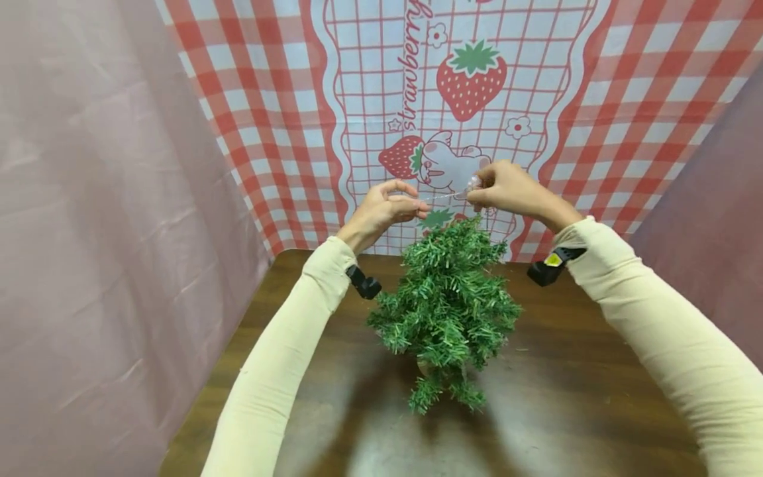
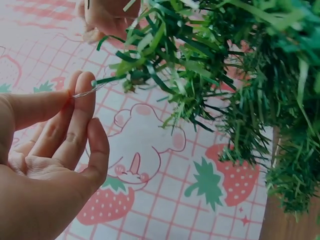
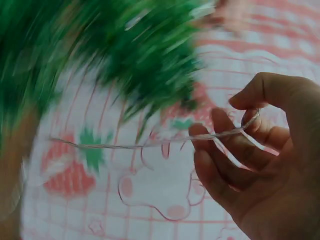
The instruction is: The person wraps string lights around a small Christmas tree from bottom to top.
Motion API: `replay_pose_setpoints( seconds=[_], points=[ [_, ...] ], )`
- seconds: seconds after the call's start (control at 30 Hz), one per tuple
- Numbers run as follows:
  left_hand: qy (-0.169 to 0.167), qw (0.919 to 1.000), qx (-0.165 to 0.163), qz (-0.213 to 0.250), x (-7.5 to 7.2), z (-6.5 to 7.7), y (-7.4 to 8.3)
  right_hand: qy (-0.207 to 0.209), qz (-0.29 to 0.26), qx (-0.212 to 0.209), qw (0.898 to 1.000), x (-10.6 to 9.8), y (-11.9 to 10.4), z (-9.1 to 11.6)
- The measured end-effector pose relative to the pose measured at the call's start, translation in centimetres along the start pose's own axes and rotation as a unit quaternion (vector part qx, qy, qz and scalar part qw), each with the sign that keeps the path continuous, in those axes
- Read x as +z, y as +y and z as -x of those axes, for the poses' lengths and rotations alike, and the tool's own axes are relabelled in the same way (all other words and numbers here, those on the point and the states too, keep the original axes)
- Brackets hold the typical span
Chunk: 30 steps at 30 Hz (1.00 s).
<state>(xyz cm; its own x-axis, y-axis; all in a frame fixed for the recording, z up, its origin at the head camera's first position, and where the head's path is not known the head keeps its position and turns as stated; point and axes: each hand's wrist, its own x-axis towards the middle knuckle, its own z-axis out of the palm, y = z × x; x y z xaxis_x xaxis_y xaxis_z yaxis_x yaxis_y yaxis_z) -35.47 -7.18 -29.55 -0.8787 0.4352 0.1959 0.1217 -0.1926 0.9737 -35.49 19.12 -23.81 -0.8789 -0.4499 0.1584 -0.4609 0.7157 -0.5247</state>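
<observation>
A small green artificial Christmas tree (image 1: pixel 450 291) stands upright on the table between the two arms. Just above and behind its top, a thin clear twisted wire (image 1: pixel 441 196) runs from one hand to the other. My left hand (image 1: pixel 387 207) pinches the wire between thumb and fingertips, its other fingers loosely bent, as the left wrist view shows up close. My right hand (image 1: pixel 512 189) holds a small clear bundle (image 1: pixel 473 183) of the same wire. In the right wrist view the wire (image 3: pixel 115 147) passes across the fingers and loops by the thumb, while the tree is blurred.
Behind the tree hangs a red-and-white checked cloth (image 1: pixel 280 86) printed with strawberries, close beyond the hands. Pink curtains (image 1: pixel 119 232) flank both sides. The brown wooden table (image 1: pixel 572 397) extends around the tree's base.
</observation>
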Motion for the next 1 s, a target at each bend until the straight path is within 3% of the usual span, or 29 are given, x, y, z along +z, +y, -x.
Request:
replay_pose_setpoints(
  seconds=[0.1, 0.23, 0.37, 0.53, 0.63, 0.77, 1.0],
  points=[
    [0.008, 0.9999, -0.001, -0.014, -0.2, 0.2, -0.4, -0.018, -0.055, 0.026, 0.998, -1.1, 1.3, 1.0],
    [0.037, 0.999, -0.01, -0.022, -1.2, 0.7, -1.0, -0.045, -0.024, 0.048, 0.998, -2.4, 3.4, 2.0],
    [0.059, 0.998, -0.014, -0.018, -2.3, 1.4, -1.4, -0.02, 0.004, 0.068, 0.997, -3.2, 5.2, 3.2],
    [0.069, 0.9974, -0.013, -0.015, -2.8, 2.1, -1.7, -0.006, -0.015, 0.071, 0.997, -3.8, 5.9, 4.6],
    [0.074, 0.997, 0.008, -0.022, -2.9, 2.5, -1.7, -0.004, -0.029, 0.064, 0.998, -4.2, 5.6, 5.2],
    [0.074, 0.9949, 0.049, -0.047, -2.7, 3.1, -1.7, 0.032, -0.027, 0.055, 0.998, -4.6, 4.8, 5.9],
    [0.045, 0.9876, 0.08, -0.128, -2.3, 5.0, -1.7, 0.076, -0.004, 0.046, 0.996, -4.4, 4.7, 6.5]
  ],
)
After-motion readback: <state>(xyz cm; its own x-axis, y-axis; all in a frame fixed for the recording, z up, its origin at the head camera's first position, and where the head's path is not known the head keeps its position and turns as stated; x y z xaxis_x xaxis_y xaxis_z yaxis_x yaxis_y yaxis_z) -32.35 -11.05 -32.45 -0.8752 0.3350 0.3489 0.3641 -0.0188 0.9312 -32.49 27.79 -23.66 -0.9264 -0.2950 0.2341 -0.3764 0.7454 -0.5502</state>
